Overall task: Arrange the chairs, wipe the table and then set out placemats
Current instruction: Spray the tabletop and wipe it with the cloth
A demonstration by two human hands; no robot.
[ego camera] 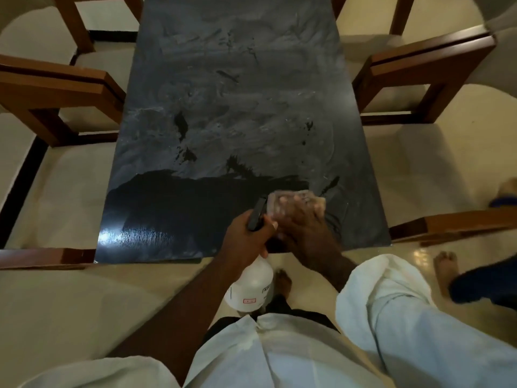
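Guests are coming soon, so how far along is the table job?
Chairs stand along both sides, seemingly arranged. Wiping is in hand: right hand presses a cloth on the table, left hand holds a spray bottle; only the near strip looks clean. Placemats: none visible yet.

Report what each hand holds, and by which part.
Left hand: white plastic spray bottle, grip round its black trigger head. Right hand: holds nothing, presses a pale cloth flat on the black wooden table.

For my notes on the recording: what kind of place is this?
Probably a dining room: a long dark table with wooden chairs along both sides, standing on a pale glossy floor.
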